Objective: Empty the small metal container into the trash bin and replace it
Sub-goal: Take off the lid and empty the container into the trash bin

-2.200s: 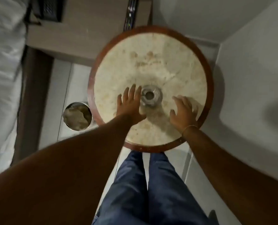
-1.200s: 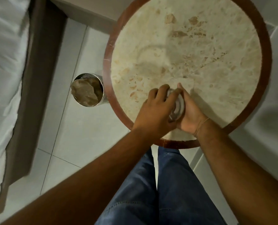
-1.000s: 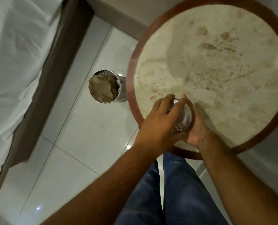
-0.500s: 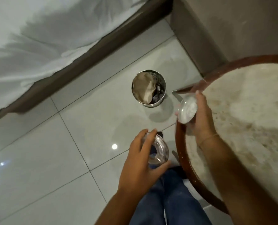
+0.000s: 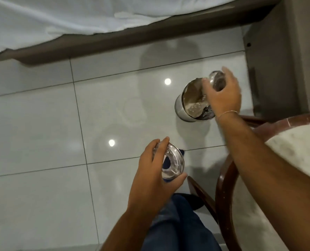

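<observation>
My right hand (image 5: pixel 223 95) grips the small metal container (image 5: pixel 217 80) and holds it tilted over the round steel trash bin (image 5: pixel 180 107), which stands on the floor with crumpled paper and pale debris inside. My left hand (image 5: pixel 156 171) holds the container's ring-shaped metal lid (image 5: pixel 174 164), with a hole in its middle, lower and nearer to me over the floor tiles. Part of the container is hidden behind my right fingers.
The round marble table (image 5: pixel 295 147) with a dark wooden rim sits at the right. A bed with a white sheet (image 5: pixel 78 17) and brown frame runs along the top. A grey cabinet (image 5: pixel 270 66) stands right of the bin. My jeans-clad leg (image 5: pixel 177 223) is below.
Both hands lifted the container off the table and split it: lid in the left, body in the right. The right hand has moved out over the bin; the view swung left.
</observation>
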{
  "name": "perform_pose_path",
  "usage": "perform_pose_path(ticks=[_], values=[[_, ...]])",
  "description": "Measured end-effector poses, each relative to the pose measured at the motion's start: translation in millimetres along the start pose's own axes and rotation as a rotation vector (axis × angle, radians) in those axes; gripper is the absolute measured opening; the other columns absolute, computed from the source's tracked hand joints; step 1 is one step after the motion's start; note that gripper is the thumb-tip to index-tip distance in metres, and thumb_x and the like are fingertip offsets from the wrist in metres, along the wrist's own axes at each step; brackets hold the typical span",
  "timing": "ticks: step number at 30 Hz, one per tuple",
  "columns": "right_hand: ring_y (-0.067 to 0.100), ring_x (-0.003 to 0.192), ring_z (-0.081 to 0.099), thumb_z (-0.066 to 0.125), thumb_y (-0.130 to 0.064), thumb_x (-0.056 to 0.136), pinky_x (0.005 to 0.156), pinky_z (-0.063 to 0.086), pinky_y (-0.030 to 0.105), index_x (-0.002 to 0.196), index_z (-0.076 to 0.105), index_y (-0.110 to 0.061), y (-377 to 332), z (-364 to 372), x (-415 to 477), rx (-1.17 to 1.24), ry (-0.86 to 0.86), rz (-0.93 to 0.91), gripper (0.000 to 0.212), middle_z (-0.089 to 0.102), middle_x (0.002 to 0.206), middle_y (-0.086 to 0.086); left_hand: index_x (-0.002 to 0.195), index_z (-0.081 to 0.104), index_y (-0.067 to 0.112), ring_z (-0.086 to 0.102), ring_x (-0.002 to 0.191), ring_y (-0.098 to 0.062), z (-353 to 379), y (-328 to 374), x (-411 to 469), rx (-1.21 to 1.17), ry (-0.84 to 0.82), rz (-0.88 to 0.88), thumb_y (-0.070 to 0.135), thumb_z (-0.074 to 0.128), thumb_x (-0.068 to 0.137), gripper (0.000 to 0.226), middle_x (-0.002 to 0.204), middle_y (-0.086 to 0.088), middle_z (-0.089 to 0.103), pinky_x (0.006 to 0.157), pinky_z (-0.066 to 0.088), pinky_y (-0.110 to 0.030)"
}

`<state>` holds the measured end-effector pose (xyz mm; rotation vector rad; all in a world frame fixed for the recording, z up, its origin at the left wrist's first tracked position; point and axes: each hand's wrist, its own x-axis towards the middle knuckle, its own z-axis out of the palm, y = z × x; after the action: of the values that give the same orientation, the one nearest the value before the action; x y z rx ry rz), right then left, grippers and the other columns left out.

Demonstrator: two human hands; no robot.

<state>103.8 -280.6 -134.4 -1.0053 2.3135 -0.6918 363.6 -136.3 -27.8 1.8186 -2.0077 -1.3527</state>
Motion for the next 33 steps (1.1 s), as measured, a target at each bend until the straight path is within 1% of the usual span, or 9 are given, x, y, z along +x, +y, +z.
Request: perform_pose_path(ticks=[6,9,12,18,22,23,27,30,33], values=[[-0.011,0.128,0.058,0.069,-0.079,0.092,0.103,0.051,0.011,0.152,0.056,-0.037,-22,-25,-14,0.088,0.328,-0.264,0.075,0.066,0.148,-0.006,0.164,0.024,0.041,0.038,0.152,-0.014,5,-10,5,-0.054,0.044,-0.076,0.061,0.082,0.082,0.102,0.167,0.011,0.034,0.119,0.046,-0.036],[0.013,0.136,0.064,0.078,-0.064,0.095,0.111,0.058,0.03,0.156,0.056,-0.029,-20,-1,-16,0.013,0.144,-0.31,0.074,0.064,0.152,0.002,0.164,0.027,0.038,0.041,0.149,-0.015,8,-10,8,-0.064,0.051,-0.075,0.059,0.083,0.082,0.102,0.165,0.008,0.036,0.116,0.049,-0.038],[0.027,0.147,0.059,0.082,-0.056,0.094,0.122,0.051,0.045,0.164,0.051,-0.019,-7,20,-19,-0.144,-0.06,-0.045,0.085,0.06,0.161,0.008,0.165,0.028,0.032,0.042,0.149,-0.018,8,-9,8,-0.052,0.016,-0.087,0.058,0.083,0.082,0.103,0.164,0.005,0.038,0.117,0.049,-0.043],[-0.005,0.135,0.059,0.074,-0.076,0.091,0.105,0.043,-0.001,0.153,0.056,-0.038,-33,0,21,0.02,0.53,-0.492,0.076,0.062,0.149,-0.007,0.164,0.034,0.025,0.049,0.14,-0.019,13,-11,15,-0.018,0.034,-0.064,0.052,0.087,0.081,0.102,0.157,-0.001,0.047,0.113,0.051,-0.04],[0.029,0.148,0.055,0.08,-0.057,0.095,0.118,0.054,0.043,0.167,0.045,-0.023,10,18,-10,-0.353,-0.2,-0.208,0.087,0.057,0.163,0.007,0.163,0.03,0.035,0.046,0.14,-0.015,15,-6,20,0.002,0.009,-0.047,0.055,0.085,0.08,0.102,0.157,0.005,0.043,0.112,0.048,-0.031],[0.031,0.15,0.053,0.08,-0.055,0.096,0.12,0.052,0.047,0.169,0.042,-0.022,19,17,-12,-0.341,-0.227,-0.151,0.088,0.055,0.164,0.008,0.162,0.027,0.04,0.044,0.14,-0.012,17,-2,23,0.002,0.001,-0.042,0.059,0.084,0.079,0.103,0.159,0.01,0.041,0.109,0.044,-0.024],[0.023,0.136,0.067,0.087,-0.054,0.087,0.115,0.059,0.038,0.159,0.057,-0.021,6,-12,-7,0.318,0.039,0.095,0.085,0.07,0.15,0.005,0.161,0.027,0.046,0.042,0.129,0.007,17,13,38,-0.043,0.04,-0.005,0.06,0.085,0.079,0.102,0.153,0.019,0.04,0.09,0.032,0.005],[0.031,0.124,0.078,0.078,-0.065,0.087,0.095,0.07,0.047,0.145,0.066,-0.019,5,-58,-36,1.142,-0.195,0.51,0.075,0.082,0.128,0.008,0.162,0.035,0.034,0.044,0.125,0.018,20,37,48,-0.078,0.044,0.054,0.052,0.09,0.078,0.101,0.149,0.016,0.045,0.096,0.035,0.003],[0.032,0.121,0.077,0.05,-0.066,0.109,0.086,0.071,0.043,0.147,0.063,-0.011,23,-104,-73,1.392,-0.309,0.607,0.069,0.079,0.131,0.013,0.161,0.038,0.033,0.047,0.133,0.012,21,69,54,-0.151,0.033,0.152,0.051,0.09,0.078,0.1,0.149,0.017,0.049,0.106,0.042,-0.008]])
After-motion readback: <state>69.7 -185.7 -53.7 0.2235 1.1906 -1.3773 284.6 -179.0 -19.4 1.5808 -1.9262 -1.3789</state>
